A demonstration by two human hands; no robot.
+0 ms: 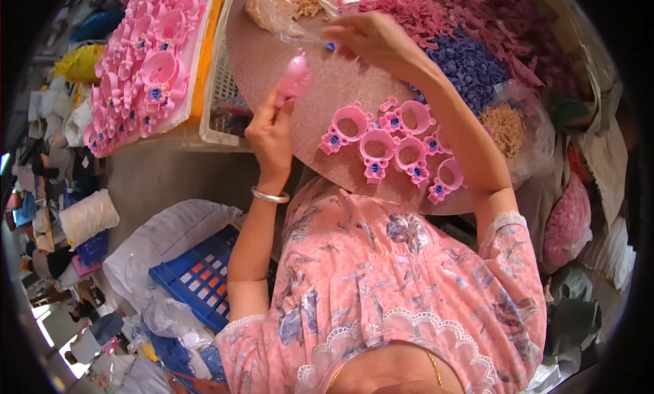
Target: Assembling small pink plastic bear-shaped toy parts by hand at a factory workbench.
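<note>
My left hand (pixel 270 138), raised at the table's left side, is closed around a glossy pink plastic piece (pixel 295 77) that points upward. My right hand (pixel 368 36) reaches over the far part of the table beside a clear bag of small tan parts (pixel 300 2). Its fingers are bent and apart, with nothing visible in them. Just below these fingertips is a small blue piece (pixel 331 46); whether it is touched is unclear. Several pink ring-shaped plastic parts with blue inserts (pixel 377 149) lie on the table under my right forearm.
Beyond my right arm are piles of blue parts (pixel 466 70) and pink parts (pixel 409 9), plus another heap of tan parts (pixel 503 130). A tray stacked with pink assemblies (pixel 160 70) stands at the left. The round table's edge (pixel 334 179) lies close to my body; a blue crate (pixel 197 278) is lower left.
</note>
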